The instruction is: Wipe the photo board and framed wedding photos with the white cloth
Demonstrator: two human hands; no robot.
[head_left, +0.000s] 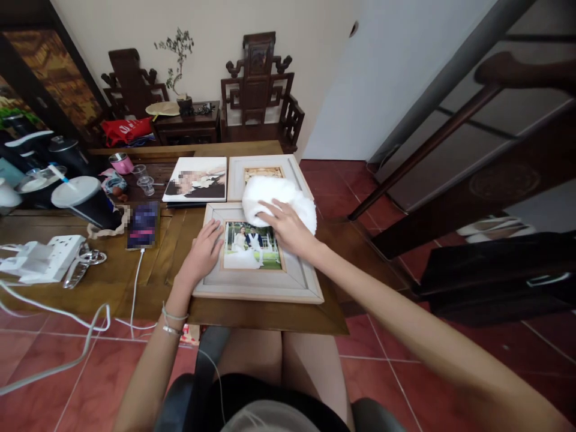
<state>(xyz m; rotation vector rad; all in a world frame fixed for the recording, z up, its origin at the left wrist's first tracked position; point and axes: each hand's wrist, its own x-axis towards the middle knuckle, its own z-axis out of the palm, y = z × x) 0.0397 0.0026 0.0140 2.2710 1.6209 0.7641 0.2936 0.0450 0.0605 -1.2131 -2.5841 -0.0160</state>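
A picture frame point(265, 288) with a pale, wide border lies flat at the table's front edge, a wedding photo point(252, 246) in its middle. My left hand point(204, 252) rests on the frame's left border, fingers stretched out and holding nothing. At the frame's upper right, my right hand point(288, 225) grips a fluffy white cloth point(274, 189) that covers the far right corner. Behind it lies a second pale frame point(236, 174), partly hidden by the cloth. To that one's left is a photo album or board point(198, 180) with a partly blurred picture.
On the wooden table point(175, 300), a phone point(143, 225) on a white cable, a power strip point(54, 261), a dark lidded cup point(87, 204) and small clear cups point(144, 180) stand leftward. Carved chairs point(261, 84) are behind; a wooden rail point(427, 138) is at right.
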